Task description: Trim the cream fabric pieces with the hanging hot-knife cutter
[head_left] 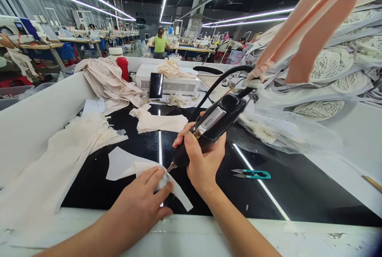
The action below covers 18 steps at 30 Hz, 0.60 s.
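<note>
Grip: my right hand (203, 161) wraps the black corded handheld tool (219, 119), tip angled to the folded pale fabric piece (123, 164), near centre; my left hand (143, 193), fingers slightly spread, presses the fabric, likely against slipping.

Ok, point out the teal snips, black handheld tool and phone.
Teal snips (253, 176): head view, on the handle.
Black handheld tool (221, 125): head view, on its body.
Phone (155, 86): head view, on the screen.

2 glare streaks (264, 185) on black panel (301, 189)
</note>
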Each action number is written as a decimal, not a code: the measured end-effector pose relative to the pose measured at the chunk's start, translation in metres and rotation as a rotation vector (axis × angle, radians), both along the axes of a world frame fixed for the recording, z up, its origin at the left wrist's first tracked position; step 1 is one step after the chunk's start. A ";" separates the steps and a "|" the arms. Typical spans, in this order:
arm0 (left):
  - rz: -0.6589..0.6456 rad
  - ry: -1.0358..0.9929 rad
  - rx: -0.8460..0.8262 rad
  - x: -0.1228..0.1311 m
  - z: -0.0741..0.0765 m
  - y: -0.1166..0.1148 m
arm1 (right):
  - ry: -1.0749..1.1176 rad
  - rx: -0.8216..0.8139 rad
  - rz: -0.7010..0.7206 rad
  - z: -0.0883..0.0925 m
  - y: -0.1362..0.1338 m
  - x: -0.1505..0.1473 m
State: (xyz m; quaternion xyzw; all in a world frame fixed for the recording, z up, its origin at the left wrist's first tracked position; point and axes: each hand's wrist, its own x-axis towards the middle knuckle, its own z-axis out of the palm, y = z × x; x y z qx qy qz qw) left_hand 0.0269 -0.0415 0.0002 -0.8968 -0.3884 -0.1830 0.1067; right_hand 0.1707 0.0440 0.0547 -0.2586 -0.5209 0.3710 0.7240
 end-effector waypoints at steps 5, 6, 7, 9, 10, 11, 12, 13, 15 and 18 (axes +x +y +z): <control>-0.017 -0.064 -0.096 -0.021 0.003 0.004 | 0.013 -0.005 -0.015 0.011 -0.004 0.007; -0.015 -0.082 -0.113 -0.026 0.004 0.004 | 0.015 -0.009 -0.017 0.013 -0.006 0.010; -0.013 -0.096 -0.131 -0.030 0.005 0.005 | 0.017 -0.015 -0.015 0.016 -0.009 0.013; -0.034 -0.103 -0.161 -0.035 0.006 0.005 | 0.017 -0.022 -0.003 0.019 -0.015 0.018; -0.057 -0.090 -0.170 -0.034 0.007 0.004 | 0.015 -0.025 0.002 0.019 -0.017 0.020; -0.083 -0.071 -0.172 -0.033 0.008 0.003 | 0.015 -0.025 0.002 0.019 -0.020 0.022; -0.107 -0.052 -0.169 -0.030 0.009 0.001 | 0.014 -0.024 0.003 0.019 -0.022 0.024; -0.125 -0.030 -0.165 -0.026 0.009 0.000 | 0.013 -0.022 0.003 0.018 -0.024 0.026; -0.141 0.015 -0.153 -0.018 0.007 -0.003 | 0.010 -0.019 0.006 0.016 -0.026 0.028; -0.144 0.074 -0.111 -0.010 0.002 -0.004 | 0.007 -0.017 0.005 0.016 -0.028 0.031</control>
